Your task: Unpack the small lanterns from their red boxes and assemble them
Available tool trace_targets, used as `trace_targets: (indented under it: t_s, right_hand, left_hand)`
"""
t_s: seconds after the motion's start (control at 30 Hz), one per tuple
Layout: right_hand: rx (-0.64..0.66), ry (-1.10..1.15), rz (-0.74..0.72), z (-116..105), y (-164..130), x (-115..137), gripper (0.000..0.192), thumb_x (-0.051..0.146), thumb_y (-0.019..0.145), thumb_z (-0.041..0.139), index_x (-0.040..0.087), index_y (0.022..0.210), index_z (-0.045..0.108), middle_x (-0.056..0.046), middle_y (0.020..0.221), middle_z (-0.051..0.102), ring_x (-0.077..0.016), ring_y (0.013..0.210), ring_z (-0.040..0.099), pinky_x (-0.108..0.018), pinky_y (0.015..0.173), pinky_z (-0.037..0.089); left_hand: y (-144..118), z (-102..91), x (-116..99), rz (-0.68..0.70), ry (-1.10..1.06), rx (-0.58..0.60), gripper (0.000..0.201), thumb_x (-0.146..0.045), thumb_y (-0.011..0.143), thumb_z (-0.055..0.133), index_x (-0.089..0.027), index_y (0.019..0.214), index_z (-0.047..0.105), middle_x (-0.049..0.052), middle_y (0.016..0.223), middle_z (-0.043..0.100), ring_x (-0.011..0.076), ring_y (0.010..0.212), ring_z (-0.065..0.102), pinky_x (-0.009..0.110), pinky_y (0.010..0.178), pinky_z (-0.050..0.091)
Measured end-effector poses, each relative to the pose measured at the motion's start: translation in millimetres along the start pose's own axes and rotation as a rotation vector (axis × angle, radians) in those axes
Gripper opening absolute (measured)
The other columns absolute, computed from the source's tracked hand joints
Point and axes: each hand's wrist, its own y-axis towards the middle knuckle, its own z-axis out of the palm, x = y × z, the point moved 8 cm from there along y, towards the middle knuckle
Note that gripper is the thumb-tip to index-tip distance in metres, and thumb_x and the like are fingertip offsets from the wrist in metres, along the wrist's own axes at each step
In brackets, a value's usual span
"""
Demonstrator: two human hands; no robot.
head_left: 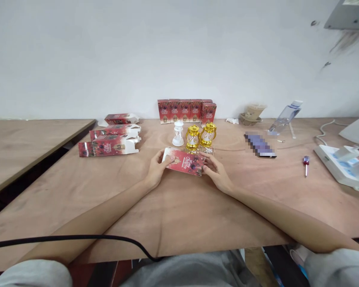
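Between my two hands I hold a red printed carton (185, 161), lying sideways above the table. My left hand (159, 167) grips its left end, thumb on the printed face. At the other end, my right hand (215, 171) has its fingers behind the carton and its thumb near the lower corner. Just beyond the carton stand a white lantern (178, 134) and two gold lanterns, one gold lantern (192, 138) in front of the other gold lantern (208, 135). Some small pieces (208, 150) lie by their bases, partly hidden by the carton.
Several open red cartons (107, 146) lie at the left. A row of upright red boxes (184, 111) stands against the wall. To the right are a phone (260, 145), a tilted water bottle (285, 118), a cup (253, 112), a screwdriver (306, 165) and a white power strip (341, 167). A black cable (107, 236) crosses in front.
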Motion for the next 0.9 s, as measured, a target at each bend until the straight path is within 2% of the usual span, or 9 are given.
trace_targets:
  t_s: [0.2, 0.3, 0.37, 0.43, 0.53, 0.6, 0.77, 0.83, 0.9]
  right_hand:
    - [-0.131, -0.080, -0.022, -12.4, -3.2, 3.5, 0.034, 0.025, 0.067, 0.056, 0.026, 0.101, 0.056, -0.001, 0.088, 0.067, -0.0195, 0.075, 0.063, -0.034, 0.064, 0.054]
    - [-0.206, -0.033, -0.058, -21.8, -4.2, 2.9, 0.032, 0.023, 0.067, 0.047, 0.026, 0.098, 0.053, 0.000, 0.085, 0.063, -0.0204, 0.074, 0.063, -0.035, 0.060, 0.053]
    - [-0.248, -0.052, -0.086, -26.0, -4.9, 2.4, 0.033, 0.023, 0.070, 0.045, 0.027, 0.103, 0.051, -0.002, 0.093, 0.063, -0.0223, 0.083, 0.063, -0.039, 0.066, 0.054]
    - [-0.290, -0.187, -0.167, -27.8, -6.9, 8.5, 0.032, 0.025, 0.076, 0.046, 0.029, 0.107, 0.052, -0.004, 0.109, 0.060, -0.0245, 0.100, 0.060, -0.044, 0.081, 0.052]
    - [-0.327, -0.435, -0.347, -23.3, -13.6, 26.0, 0.027, 0.025, 0.082, 0.046, 0.033, 0.102, 0.062, -0.003, 0.131, 0.045, -0.0258, 0.124, 0.045, -0.050, 0.101, 0.040]
    - [-0.300, -0.509, -0.418, -17.8, -17.7, 34.4, 0.028, 0.025, 0.084, 0.043, 0.036, 0.095, 0.067, 0.000, 0.136, 0.037, -0.0254, 0.129, 0.039, -0.051, 0.107, 0.035]
    - [-0.212, -0.455, -0.455, -11.7, -23.9, 44.6, 0.026, 0.032, 0.086, 0.047, 0.033, 0.081, 0.072, 0.000, 0.139, 0.035, -0.0283, 0.130, 0.037, -0.051, 0.107, 0.033]
    - [-0.206, -0.427, -0.425, -11.6, -22.8, 43.1, 0.030, 0.037, 0.087, 0.048, 0.030, 0.071, 0.072, 0.002, 0.140, 0.034, -0.0279, 0.130, 0.037, -0.050, 0.109, 0.032]
    - [-0.220, -0.409, -0.347, -13.0, -18.5, 35.4, 0.026, 0.041, 0.084, 0.054, 0.030, 0.070, 0.073, 0.004, 0.144, 0.031, -0.0273, 0.133, 0.033, -0.048, 0.112, 0.028]
  left_hand:
    - [0.5, 0.1, -0.5, -0.030, -0.031, -0.006, 0.046, -0.039, 0.059, 0.081, -0.013, 0.092, 0.065, 0.004, 0.087, 0.070, 0.0186, 0.083, 0.065, 0.029, 0.079, 0.049]
    - [3.1, -3.7, 3.3, -0.080, -0.107, -0.024, 0.040, -0.044, 0.062, 0.078, -0.012, 0.083, 0.066, 0.006, 0.082, 0.071, 0.0206, 0.080, 0.066, 0.032, 0.078, 0.051]
    - [4.8, -5.6, 5.5, -0.104, -0.146, -0.026, 0.038, -0.045, 0.064, 0.077, -0.013, 0.080, 0.066, 0.007, 0.082, 0.071, 0.0227, 0.082, 0.067, 0.034, 0.079, 0.052]
    - [5.7, -6.0, 6.3, -0.114, -0.160, -0.022, 0.037, -0.044, 0.064, 0.077, -0.013, 0.080, 0.066, 0.007, 0.083, 0.072, 0.0242, 0.085, 0.067, 0.036, 0.082, 0.052]
    - [5.6, -6.0, 6.3, -0.122, -0.170, -0.030, 0.037, -0.044, 0.063, 0.077, -0.013, 0.081, 0.066, 0.007, 0.084, 0.072, 0.0252, 0.089, 0.067, 0.037, 0.083, 0.053]
    - [5.2, -5.8, 5.4, -0.120, -0.175, -0.038, 0.038, -0.045, 0.063, 0.077, -0.014, 0.082, 0.066, 0.007, 0.085, 0.072, 0.0252, 0.090, 0.067, 0.037, 0.083, 0.054]
    - [5.4, -5.7, 4.1, -0.120, -0.187, -0.052, 0.040, -0.047, 0.062, 0.077, -0.015, 0.083, 0.066, 0.005, 0.082, 0.072, 0.0240, 0.089, 0.067, 0.036, 0.082, 0.053]
    - [5.4, -5.8, 3.8, -0.111, -0.194, -0.058, 0.042, -0.048, 0.061, 0.077, -0.015, 0.083, 0.065, 0.004, 0.081, 0.072, 0.0230, 0.086, 0.067, 0.035, 0.081, 0.053]
    - [4.8, -5.5, 2.8, -0.093, -0.189, -0.056, 0.043, -0.048, 0.060, 0.078, -0.014, 0.082, 0.065, 0.004, 0.080, 0.071, 0.0224, 0.084, 0.067, 0.034, 0.080, 0.053]
